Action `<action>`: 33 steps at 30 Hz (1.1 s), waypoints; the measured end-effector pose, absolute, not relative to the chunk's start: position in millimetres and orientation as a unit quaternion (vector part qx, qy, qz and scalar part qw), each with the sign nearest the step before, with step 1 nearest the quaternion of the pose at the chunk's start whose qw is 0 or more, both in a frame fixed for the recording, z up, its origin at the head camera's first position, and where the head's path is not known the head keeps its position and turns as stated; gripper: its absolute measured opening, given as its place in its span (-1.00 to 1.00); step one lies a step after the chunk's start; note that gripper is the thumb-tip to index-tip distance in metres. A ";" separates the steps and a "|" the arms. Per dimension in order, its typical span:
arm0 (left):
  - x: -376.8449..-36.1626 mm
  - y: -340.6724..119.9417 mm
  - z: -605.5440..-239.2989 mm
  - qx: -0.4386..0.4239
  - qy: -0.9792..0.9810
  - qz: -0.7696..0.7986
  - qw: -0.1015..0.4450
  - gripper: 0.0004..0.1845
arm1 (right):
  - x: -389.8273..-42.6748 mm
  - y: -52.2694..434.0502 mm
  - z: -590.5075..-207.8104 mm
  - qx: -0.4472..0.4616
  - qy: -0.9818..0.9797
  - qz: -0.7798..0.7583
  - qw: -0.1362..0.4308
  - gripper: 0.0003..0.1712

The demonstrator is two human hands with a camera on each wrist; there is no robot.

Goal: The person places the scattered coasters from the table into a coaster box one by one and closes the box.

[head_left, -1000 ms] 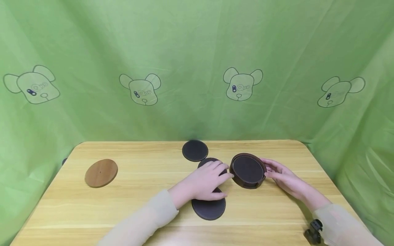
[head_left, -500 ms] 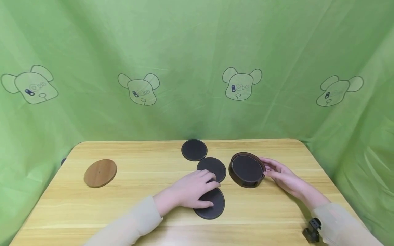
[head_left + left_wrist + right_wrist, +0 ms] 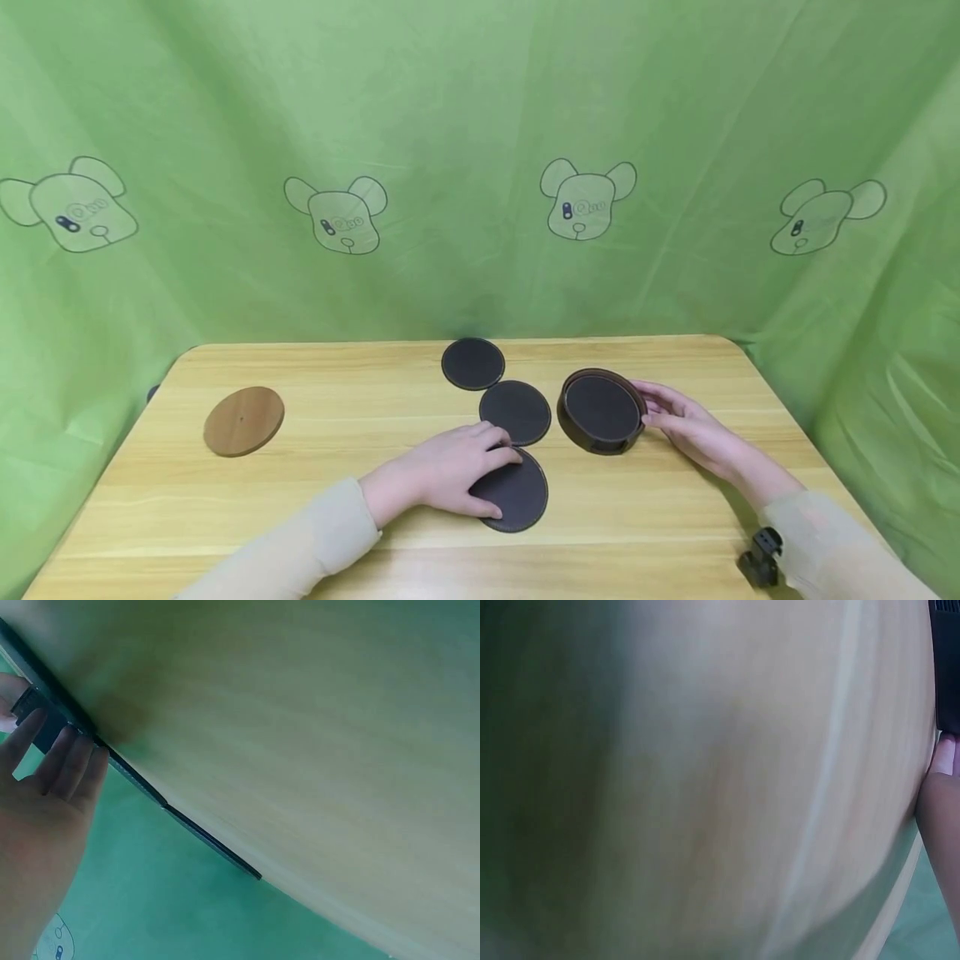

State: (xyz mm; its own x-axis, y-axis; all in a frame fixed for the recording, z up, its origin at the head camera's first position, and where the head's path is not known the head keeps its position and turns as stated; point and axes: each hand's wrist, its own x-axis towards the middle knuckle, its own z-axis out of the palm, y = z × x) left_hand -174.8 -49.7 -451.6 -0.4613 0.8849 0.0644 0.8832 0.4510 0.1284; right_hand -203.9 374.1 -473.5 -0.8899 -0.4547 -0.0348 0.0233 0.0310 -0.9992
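This looks like a curtained-off booth: green cloth (image 3: 450, 92) printed with cartoon animal heads (image 3: 581, 207) hangs in folds behind and at both sides of a wood-grain tabletop (image 3: 360, 408) with rounded far corners. Whether it stands in a home, office or lab cannot be told; the cloth hides the room.

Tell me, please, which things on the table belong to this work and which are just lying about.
Part of the job:
near dark disc, under the left hand
round holder, held by the right hand
inner dark disc, inside it
middle dark disc, far dark disc: probably, they match

Lying about, apparently:
wooden disc, apart and untouched
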 end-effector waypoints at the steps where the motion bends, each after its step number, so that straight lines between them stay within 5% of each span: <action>1: -174.7 -49.7 -452.0 0.517 0.853 0.069 0.008 -0.22 | -204.4 374.2 -473.5 -0.155 0.697 -0.678 0.175 -0.43; 22: -168.8 -43.8 -457.5 0.524 0.851 0.034 -0.007 0.16 | -206.0 373.1 -470.9 -0.144 0.706 -0.670 0.179 -0.43; 33: -168.1 -38.2 -455.5 0.524 0.852 0.020 -0.011 0.16 | -203.6 373.1 -470.6 -0.149 0.700 -0.674 0.183 -0.43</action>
State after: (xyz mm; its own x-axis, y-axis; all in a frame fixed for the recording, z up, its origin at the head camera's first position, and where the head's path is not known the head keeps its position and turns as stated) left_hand -168.1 -38.2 -455.5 -0.4514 0.8914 0.0403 0.8923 0.4508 0.0225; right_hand -203.6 373.1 -470.6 -0.8882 -0.4561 -0.0554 0.0375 0.0480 -0.9981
